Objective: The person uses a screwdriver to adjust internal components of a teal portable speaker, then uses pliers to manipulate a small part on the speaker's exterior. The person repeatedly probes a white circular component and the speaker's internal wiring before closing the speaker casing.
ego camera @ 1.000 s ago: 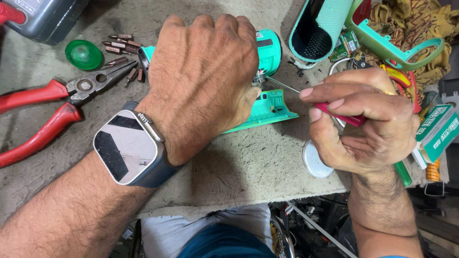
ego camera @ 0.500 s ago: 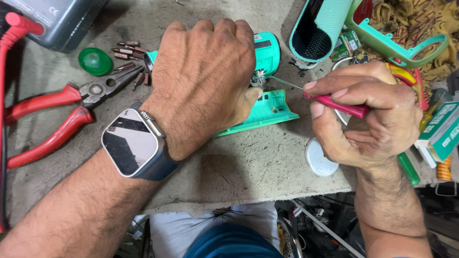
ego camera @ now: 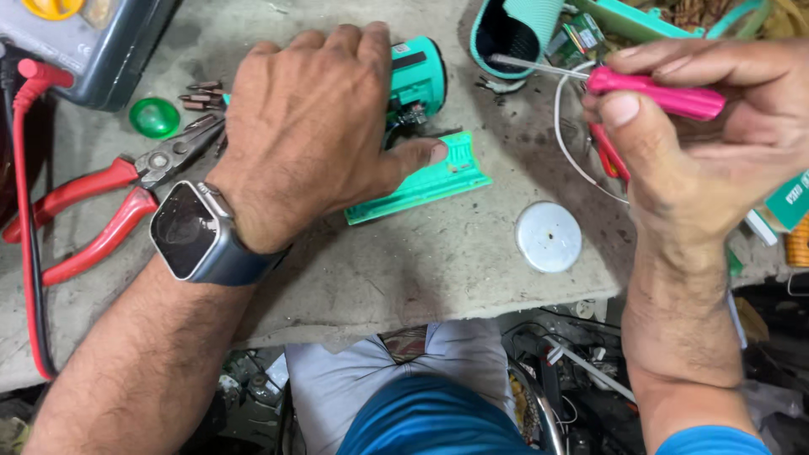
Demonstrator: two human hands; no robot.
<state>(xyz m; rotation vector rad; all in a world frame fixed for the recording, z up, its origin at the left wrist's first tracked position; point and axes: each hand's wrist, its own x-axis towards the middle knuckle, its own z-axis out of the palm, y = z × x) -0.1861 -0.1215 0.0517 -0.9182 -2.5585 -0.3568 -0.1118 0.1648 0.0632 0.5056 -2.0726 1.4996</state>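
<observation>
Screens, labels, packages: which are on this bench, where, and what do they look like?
Smartwatch: on the left wrist, rounded rectangular screen, dark and blank, grey case.
Multimeter: top left corner, dark grey body, yellow dial; its screen is out of view.
Green and white box: right edge, beside the right hand, partly hidden.

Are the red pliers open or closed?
Open: the red pliers lie flat with their two handles spread apart.

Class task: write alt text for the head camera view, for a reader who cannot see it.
Seen from above, a person's left hand presses a teal device onto a grey workbench while the right hand holds a pink-handled screwdriver off to the side. Red pliers and a white disc lie nearby.
</observation>
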